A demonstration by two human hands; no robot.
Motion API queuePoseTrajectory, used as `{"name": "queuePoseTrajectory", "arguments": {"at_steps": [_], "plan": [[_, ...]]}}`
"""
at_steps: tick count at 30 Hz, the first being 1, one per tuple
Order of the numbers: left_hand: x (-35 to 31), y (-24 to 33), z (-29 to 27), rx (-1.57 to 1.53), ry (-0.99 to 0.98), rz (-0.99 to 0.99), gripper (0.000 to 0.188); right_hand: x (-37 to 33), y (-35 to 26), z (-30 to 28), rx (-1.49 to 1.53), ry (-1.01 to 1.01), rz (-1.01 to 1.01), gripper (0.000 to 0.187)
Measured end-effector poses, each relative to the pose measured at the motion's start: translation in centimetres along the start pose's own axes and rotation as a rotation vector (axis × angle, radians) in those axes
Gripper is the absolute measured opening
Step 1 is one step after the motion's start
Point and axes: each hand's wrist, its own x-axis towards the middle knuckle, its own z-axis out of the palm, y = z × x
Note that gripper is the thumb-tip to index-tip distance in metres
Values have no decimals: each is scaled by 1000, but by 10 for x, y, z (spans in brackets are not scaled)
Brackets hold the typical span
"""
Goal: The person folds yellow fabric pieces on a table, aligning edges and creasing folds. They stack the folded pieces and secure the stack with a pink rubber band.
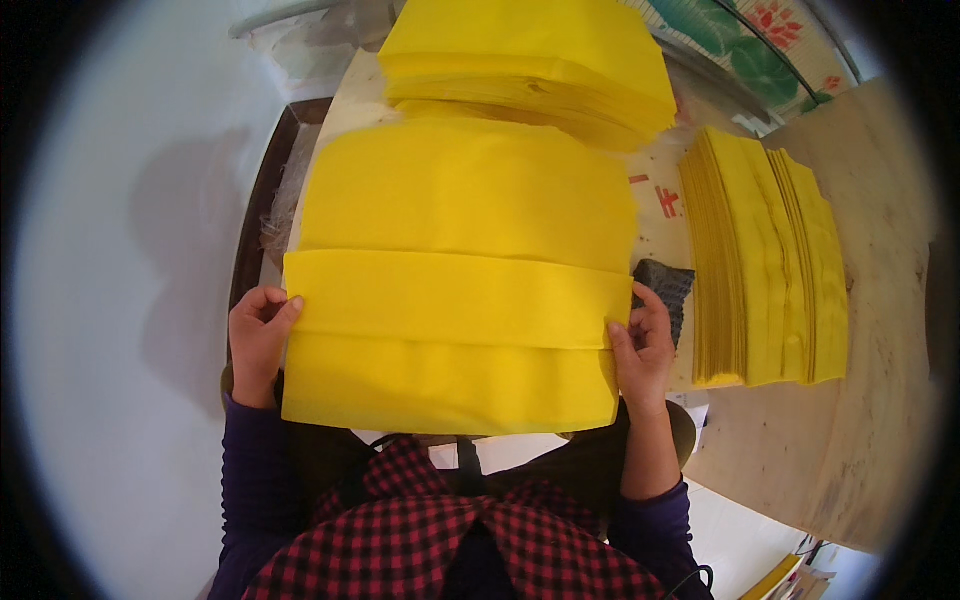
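Observation:
A yellow cloth sheet (460,295) lies in front of me with a fold running across it from side to side. Its near part reaches over the table edge toward my lap. My left hand (262,338) pinches the sheet's left edge at the fold between thumb and fingers. At the opposite edge, level with it, my right hand (646,350) grips the fold, thumb on top and fingers partly behind the cloth. A dark grey textured piece (668,290) lies just beyond the right hand.
A thick stack of yellow sheets (530,65) sits at the back. To the right, folded yellow cloths (765,265) form another stack on a wooden board (800,450). A white wall (120,300) stands close on the left. Clear plastic (285,205) lies by the table's left edge.

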Motion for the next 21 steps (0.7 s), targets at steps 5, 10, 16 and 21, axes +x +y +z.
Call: {"name": "queuePoseTrajectory", "arguments": {"at_steps": [5,10,16,21], "plan": [[0,-4,1,-11,14,16,11,0,-4,0,22,-3,34,55],[0,0,0,54,-19,31,10,0,-8,0,-37,-11,20,56],[3,6,1,84,-50,56,11,2,-9,-5,36,-2,-7,49],[5,5,-2,59,-75,63,12,-5,-57,-15,14,90,-44,43]]}}
